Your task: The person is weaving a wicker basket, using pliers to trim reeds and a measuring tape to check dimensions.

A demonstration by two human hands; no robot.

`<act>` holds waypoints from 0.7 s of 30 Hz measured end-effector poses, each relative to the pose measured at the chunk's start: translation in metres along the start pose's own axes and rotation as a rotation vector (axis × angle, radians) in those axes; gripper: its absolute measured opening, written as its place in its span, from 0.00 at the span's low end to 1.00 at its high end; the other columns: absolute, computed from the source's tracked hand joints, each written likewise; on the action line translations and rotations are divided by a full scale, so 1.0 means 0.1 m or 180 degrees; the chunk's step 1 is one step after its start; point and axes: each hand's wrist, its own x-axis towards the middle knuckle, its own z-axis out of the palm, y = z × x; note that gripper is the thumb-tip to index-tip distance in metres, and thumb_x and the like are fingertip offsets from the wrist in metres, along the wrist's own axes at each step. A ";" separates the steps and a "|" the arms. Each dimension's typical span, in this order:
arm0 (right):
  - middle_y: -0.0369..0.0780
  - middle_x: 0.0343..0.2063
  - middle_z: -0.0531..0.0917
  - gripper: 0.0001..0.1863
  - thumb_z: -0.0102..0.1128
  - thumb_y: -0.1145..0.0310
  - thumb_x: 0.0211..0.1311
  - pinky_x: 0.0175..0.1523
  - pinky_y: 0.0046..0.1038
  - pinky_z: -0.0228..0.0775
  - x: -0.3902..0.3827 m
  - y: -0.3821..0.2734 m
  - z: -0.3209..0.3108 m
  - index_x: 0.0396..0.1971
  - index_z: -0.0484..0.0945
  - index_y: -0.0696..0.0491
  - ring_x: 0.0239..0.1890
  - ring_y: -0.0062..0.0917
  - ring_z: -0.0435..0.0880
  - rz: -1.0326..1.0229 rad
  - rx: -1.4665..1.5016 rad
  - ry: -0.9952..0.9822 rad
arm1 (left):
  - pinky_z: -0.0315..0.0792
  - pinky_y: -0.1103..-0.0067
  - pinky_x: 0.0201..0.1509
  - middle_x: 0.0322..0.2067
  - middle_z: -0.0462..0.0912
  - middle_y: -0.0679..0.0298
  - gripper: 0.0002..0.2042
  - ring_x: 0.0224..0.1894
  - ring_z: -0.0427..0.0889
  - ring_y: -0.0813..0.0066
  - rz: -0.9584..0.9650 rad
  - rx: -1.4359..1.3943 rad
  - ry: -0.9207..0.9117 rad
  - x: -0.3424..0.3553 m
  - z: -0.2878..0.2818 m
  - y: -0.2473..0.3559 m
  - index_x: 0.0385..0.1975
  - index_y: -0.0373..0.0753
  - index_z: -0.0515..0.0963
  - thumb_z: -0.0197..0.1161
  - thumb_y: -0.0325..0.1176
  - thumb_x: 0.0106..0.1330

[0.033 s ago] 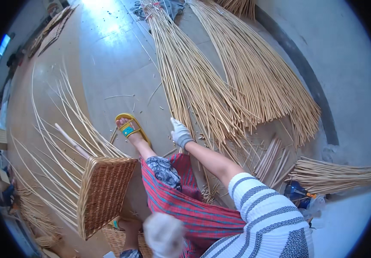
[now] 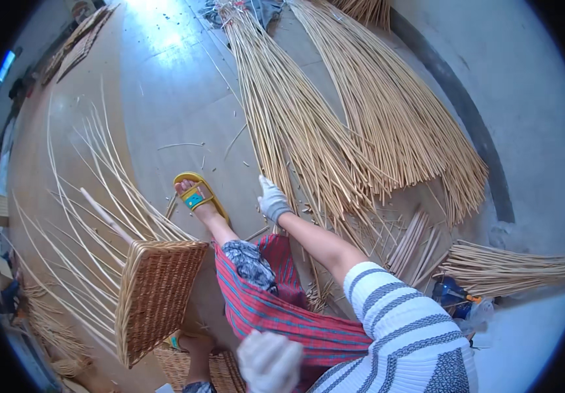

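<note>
My right hand [image 2: 271, 200], in a pale glove, reaches out to the left edge of a long bundle of tan reeds [image 2: 302, 118], fingers partly stretched at the rods. My left hand [image 2: 269, 360], also gloved, is low at the center, blurred, with fingers curled; whatever is inside is hidden. It is over a red-and-blue striped cloth [image 2: 276, 334] on my lap. Left of my legs stands a partly woven wicker piece [image 2: 158, 295], long loose stakes fanning from it, with a paler stick [image 2: 106, 213] among them. Another wicker piece [image 2: 184, 367] lies beneath, partly hidden by my leg.
My sandalled foot [image 2: 194, 196] rests on the floor among scraps. More reed bundles lie behind, at right [image 2: 511, 265] and at lower left [image 2: 53, 327]. Short sticks [image 2: 407, 242] and a blue tool [image 2: 449, 291] are at right, near a pale wall [image 2: 518, 98]. Flat woven pieces [image 2: 79, 46] lie far left.
My left hand has moved a little rightward and down, showing more of its curled fingers. My right hand has shifted very slightly up and left along the reeds.
</note>
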 end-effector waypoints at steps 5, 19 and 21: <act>0.51 0.75 0.49 0.65 0.67 0.35 0.49 0.77 0.43 0.44 0.24 0.06 0.06 0.75 0.42 0.60 0.78 0.46 0.45 0.0671 -0.1734 -0.0280 | 0.53 0.65 0.75 0.43 0.86 0.70 0.08 0.54 0.79 0.73 0.0051 0.0781 0.0277 -0.21 0.29 0.01 0.39 0.50 0.87 0.66 0.31 0.62; 0.51 0.75 0.50 0.69 0.60 0.21 0.43 0.79 0.34 0.37 -0.39 0.93 -0.67 0.74 0.51 0.60 0.78 0.42 0.46 0.0606 -0.1503 -0.0489 | 0.49 0.65 0.77 0.42 0.85 0.70 0.09 0.55 0.79 0.70 0.0139 0.0706 0.0093 -0.26 0.30 -0.05 0.40 0.51 0.86 0.63 0.32 0.63; 0.50 0.75 0.50 0.67 0.59 0.22 0.44 0.79 0.35 0.37 -0.39 0.78 -0.61 0.74 0.52 0.59 0.78 0.41 0.45 0.0660 -0.1543 -0.0416 | 0.48 0.65 0.77 0.44 0.84 0.71 0.09 0.57 0.77 0.70 0.0054 0.0729 0.0037 -0.26 0.30 -0.02 0.40 0.52 0.86 0.63 0.31 0.63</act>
